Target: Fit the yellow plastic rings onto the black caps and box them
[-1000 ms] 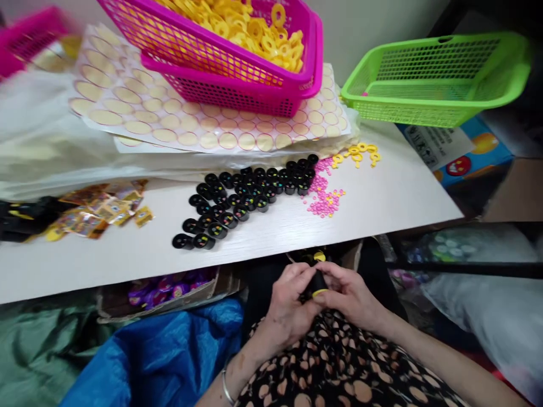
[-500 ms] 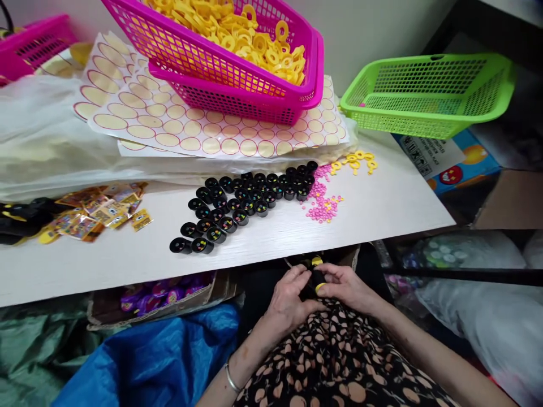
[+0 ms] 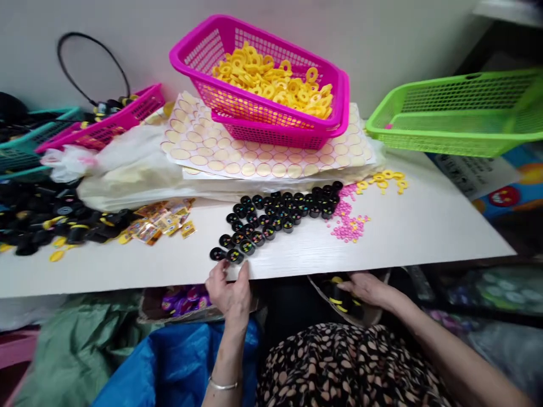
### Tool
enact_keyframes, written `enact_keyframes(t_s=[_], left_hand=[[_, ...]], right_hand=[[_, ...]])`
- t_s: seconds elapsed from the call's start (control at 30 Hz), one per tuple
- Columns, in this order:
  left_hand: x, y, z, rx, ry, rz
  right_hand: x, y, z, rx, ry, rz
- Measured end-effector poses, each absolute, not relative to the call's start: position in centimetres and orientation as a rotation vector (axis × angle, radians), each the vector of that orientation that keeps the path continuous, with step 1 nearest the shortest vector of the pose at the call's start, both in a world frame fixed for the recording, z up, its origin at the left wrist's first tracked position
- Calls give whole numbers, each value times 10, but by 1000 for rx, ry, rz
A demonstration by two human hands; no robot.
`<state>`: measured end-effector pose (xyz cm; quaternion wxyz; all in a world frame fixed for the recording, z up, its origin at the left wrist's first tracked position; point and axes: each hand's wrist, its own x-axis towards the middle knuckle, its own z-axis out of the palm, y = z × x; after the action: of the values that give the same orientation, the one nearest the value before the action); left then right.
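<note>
Currently nearest black cup (image 3: 235,256): seen upright near the front edge of the white table (image 3: 382,237), just beyond the left hand (image 3: 231,297), with coloured bits shown in its open top.
Left hand: held partly open, thumb and fingers parted at the cup's near side; nothing is seen gripped, and whether the cup is touched cannot be told.
Black cups (image 3: 268,232): set in a slanting band, its long axis carried from the left hand away toward the far right.
Right hand (image 3: 367,287): placed well apart, below the table edge, at a box (image 3: 372,317) of black-and-yellow pieces (image 3: 339,301); its fingertips are blurred, so whether anything is held cannot be told.
Pink beads (image 3: 348,229): scattered beside the band's far end.
Pink basket (image 3: 182,50): stood on printed sheets (image 3: 254,155) behind the cups.
</note>
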<state>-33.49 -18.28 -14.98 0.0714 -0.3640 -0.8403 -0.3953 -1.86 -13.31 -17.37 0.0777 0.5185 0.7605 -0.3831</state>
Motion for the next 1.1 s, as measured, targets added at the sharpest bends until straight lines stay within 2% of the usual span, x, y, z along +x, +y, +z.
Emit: enact_keyframes(t_s=[0.17,0.3,0.37,0.4,0.53,0.63,0.77,0.83,0.97,1.1], left_hand=[[-329,-170,-148,-1062,-2539,-1073],[-333,-166,-150,-1073,-2492,-1198],[-331,-169,-149,-1069,-2450,-1264],[-328,-172,-148,-1065,-2420,-1278],[-297,-180,-142,-1305,-2205,-1312],[-262,-178,-140,-1782,-1970,-1451],[-217,-160,-140,-2257,-1924,-1527],[-201,-149,-140,-2391,-1948,-1457],[-181,-128,-141,-2461,-1990,-1407],[-173,-118,-142,-2498,-2009,-1364]], right_hand=[[-17,-134,-133,1531,2275,-1106],[-12,-135,-100,1412,2400,-1233],[-8,-129,-93,1491,2532,-1302],[-7,-124,-93,1615,2616,-1246],[-7,-102,-110,2083,2787,-676],[-9,-92,-124,2045,2800,-527],[-12,-91,-127,1961,2802,-292],[-11,-91,-123,1941,2788,-312],[-8,-88,-110,1995,2563,-620],[-8,-82,-102,2114,2319,-686]])
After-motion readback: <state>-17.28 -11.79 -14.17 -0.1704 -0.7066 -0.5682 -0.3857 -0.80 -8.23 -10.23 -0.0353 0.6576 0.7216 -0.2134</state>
